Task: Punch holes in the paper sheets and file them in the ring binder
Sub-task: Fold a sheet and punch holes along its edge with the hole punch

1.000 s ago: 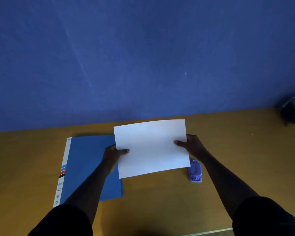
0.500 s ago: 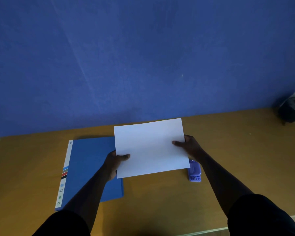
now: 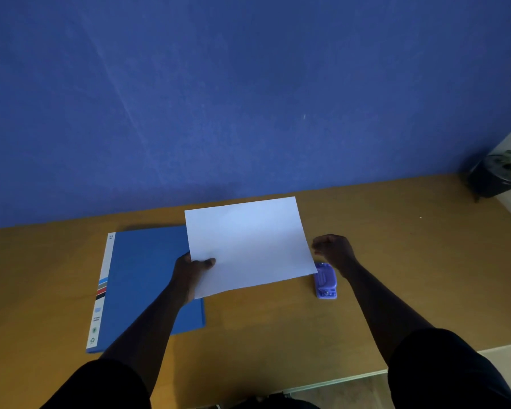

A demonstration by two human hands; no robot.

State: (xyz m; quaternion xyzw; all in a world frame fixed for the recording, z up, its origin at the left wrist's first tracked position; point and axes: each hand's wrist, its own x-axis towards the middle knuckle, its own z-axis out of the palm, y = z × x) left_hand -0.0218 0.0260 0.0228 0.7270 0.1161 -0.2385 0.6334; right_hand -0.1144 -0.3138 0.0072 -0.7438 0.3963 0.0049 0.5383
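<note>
My left hand [image 3: 189, 271] pinches the left edge of a white paper sheet [image 3: 248, 243], thumb on top, and holds it above the wooden table [image 3: 278, 335]. A closed blue ring binder [image 3: 142, 278] with a white spine lies flat to the left, partly under my left arm and the sheet. A small purple hole punch [image 3: 326, 280] sits on the table just below the sheet's right corner. My right hand [image 3: 334, 249] hovers beside the sheet's right edge and above the punch, with loosely curled fingers that hold nothing.
A blue wall [image 3: 248, 98] rises behind the table. A dark pot with a plant [image 3: 499, 175] stands at the far right corner. The table's front edge [image 3: 351, 376] runs near my right arm.
My right hand has let go of the sheet's right edge and pulled a little to the right. My left hand alone keeps hold of the sheet.
</note>
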